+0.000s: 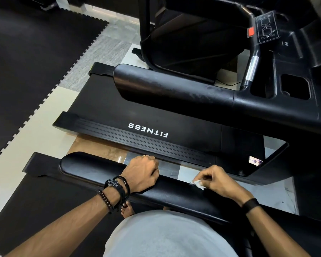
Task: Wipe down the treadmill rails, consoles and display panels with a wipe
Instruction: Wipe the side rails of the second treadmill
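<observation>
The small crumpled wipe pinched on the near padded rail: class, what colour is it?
White, the small crumpled wipe; seen in the head view.

a gym. two black treadmills (174, 93) stand side by side, one marked "fitness". interlocking black rubber mats (35, 62) cover the floor at left.

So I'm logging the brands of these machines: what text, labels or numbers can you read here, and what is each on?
"FITNESS", white letters seen upside down, on the far treadmill's side rail.
Control panel by the far console: button symbols only, too small to read.
Red tab beside that panel: no readable text.
Small sticker low on the far treadmill's frame: too blurred to read.
No brand name is readable.
</observation>
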The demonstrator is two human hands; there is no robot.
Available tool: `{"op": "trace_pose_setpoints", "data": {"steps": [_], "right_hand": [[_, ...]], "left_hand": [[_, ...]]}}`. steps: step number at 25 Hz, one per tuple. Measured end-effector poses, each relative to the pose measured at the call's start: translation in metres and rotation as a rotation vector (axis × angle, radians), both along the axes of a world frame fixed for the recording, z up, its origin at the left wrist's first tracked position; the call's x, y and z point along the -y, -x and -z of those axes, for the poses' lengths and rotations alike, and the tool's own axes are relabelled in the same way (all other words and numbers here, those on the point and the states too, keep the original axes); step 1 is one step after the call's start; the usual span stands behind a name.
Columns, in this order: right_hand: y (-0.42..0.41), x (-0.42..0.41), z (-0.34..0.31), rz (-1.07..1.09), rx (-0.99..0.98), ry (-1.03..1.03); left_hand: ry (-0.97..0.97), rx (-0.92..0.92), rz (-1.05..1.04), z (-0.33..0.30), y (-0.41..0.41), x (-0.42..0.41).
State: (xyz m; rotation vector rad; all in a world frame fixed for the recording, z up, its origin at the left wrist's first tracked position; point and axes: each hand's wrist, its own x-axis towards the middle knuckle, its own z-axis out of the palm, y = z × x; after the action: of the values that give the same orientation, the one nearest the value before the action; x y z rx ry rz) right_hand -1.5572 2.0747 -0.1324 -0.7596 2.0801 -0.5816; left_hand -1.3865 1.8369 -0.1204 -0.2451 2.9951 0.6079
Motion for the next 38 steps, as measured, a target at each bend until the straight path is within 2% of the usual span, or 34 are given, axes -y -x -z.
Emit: {"op": "trace_pose_setpoints", "data": {"steps": [3,6,9,11,15,17,20,23,26,28,31,34,38], "right_hand": [[0.005,0.014,0.013,-0.075,-0.054,-0.119],[-0.018,0.049,0.008,-0.125,-0.072,-0.018],[-0.012,0.023,-0.009,-0.053,0.027,0.076],[0.005,-0.01,-0.013,0.003,0.115,0.035],[0.011,0.005,0.012,-0.095,-0.016,-0.098],[-0.004,0.026,0.012,-0.141,-0.066,-0.054],[-0.004,0.001,-0.01,-0.031,0.004,0.041],[0.013,-0.038,-0.02,0.037,0.021,-0.003],[0.012,-0.017,0.001,-0.067,-0.06,-0.088],[0.001,-0.003,0.003,-0.106,-0.087,-0.046],[0.004,-0.033,-0.028,-0.005,0.014,0.051],[0.018,-0.062,-0.034,0.096,0.079,-0.007],[0.011,-0.019,0.006,-0.057,0.034,-0.042]], "left_hand": [[-0.025,0.011,0.022,-0.001,0.004,-0.004],[-0.043,0.016,0.034,-0.003,0.006,-0.008],[-0.04,0.001,0.021,-0.001,0.006,-0.008],[-0.029,-0.008,0.012,0.0,0.005,-0.009],[-0.057,0.013,0.045,-0.001,0.009,-0.01],[-0.062,0.022,0.058,-0.002,0.011,-0.012],[-0.068,0.023,0.058,0.0,0.012,-0.014],[-0.076,0.034,0.046,0.002,0.014,-0.016],[-0.089,0.053,0.087,0.002,0.019,-0.021],[-0.085,0.056,0.102,0.0,0.022,-0.025],[-0.098,0.044,0.084,0.002,0.022,-0.024],[-0.11,0.045,0.08,0.004,0.022,-0.025],[-0.123,0.07,0.108,0.002,0.024,-0.026]]}}
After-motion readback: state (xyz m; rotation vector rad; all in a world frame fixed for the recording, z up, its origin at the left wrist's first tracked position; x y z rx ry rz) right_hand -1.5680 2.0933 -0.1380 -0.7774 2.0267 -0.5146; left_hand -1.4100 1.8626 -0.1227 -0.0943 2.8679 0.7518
